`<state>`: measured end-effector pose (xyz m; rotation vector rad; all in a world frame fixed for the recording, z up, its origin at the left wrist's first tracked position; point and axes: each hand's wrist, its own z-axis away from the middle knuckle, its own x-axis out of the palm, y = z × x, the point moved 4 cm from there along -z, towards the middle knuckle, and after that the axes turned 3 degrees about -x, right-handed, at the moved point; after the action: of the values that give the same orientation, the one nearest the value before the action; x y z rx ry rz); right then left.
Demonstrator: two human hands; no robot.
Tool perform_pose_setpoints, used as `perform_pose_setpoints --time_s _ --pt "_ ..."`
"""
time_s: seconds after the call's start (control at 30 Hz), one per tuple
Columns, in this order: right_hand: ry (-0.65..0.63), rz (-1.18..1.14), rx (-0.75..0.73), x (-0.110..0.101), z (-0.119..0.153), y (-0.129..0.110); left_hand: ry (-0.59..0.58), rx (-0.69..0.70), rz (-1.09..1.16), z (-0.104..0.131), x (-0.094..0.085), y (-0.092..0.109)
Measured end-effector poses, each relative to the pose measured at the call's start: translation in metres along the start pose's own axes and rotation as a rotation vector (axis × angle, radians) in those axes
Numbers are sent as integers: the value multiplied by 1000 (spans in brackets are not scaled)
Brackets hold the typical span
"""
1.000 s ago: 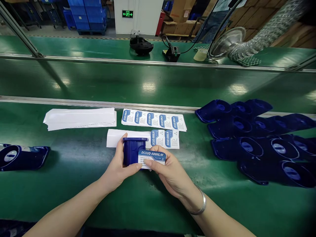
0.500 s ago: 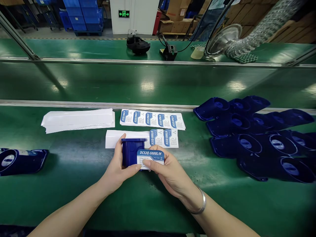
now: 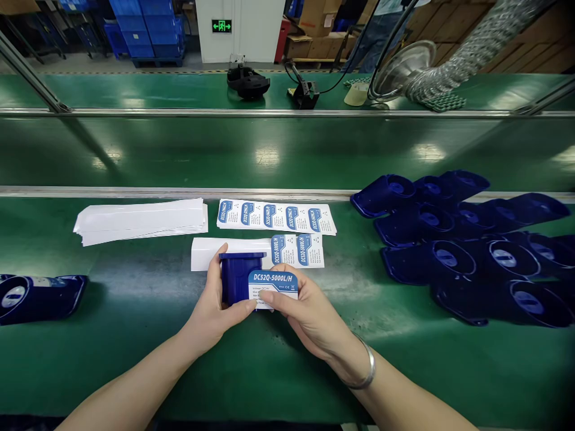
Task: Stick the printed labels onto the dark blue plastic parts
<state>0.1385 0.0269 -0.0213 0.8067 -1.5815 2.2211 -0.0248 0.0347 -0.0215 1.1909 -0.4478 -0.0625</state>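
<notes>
A dark blue plastic housing (image 3: pixel 235 278) is gripped by my left hand (image 3: pixel 214 311), thumb at its lower front and fingers along its left side. My right hand (image 3: pixel 309 308) pinches a white and blue label (image 3: pixel 273 286) between thumb and fingers, over the right part of the housing. Whether the label touches the surface fully cannot be made out. Just behind the hands lies a partly used label strip (image 3: pixel 297 250) with two labels at its right end. Beyond it is a stack of full label sheets (image 3: pixel 277 216).
Blank white strips (image 3: pixel 141 220) lie at the back left. One blue housing (image 3: pixel 42 297) rests at the far left; several more (image 3: pixel 449 257) are grouped at the right. A metal rail (image 3: pixel 287 193) crosses behind them. A person stands in the background.
The camera view has shifted very slightly. Both hands, the housing and the label keep the same positions relative to each other.
</notes>
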Motion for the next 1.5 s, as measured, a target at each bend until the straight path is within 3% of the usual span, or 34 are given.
perform_pose_setpoints --time_s 0.43,0.73,1.0,1.23,1.37,1.5 --pt "16 32 -3 -3 -1 2 26 9 -4 0 1 0" --pt "-33 159 -61 10 4 10 261 -47 85 -3 -3 0" --pt "-36 79 -74 4 -7 -1 151 -180 235 -1 3 4" --pt "-61 80 -103 3 -9 -9 102 -156 251 1 5 3" --pt "-48 207 -191 0 -9 -20 110 -103 284 1 3 2" --pt "20 541 -396 -3 -6 -36 181 -86 276 0 -2 0"
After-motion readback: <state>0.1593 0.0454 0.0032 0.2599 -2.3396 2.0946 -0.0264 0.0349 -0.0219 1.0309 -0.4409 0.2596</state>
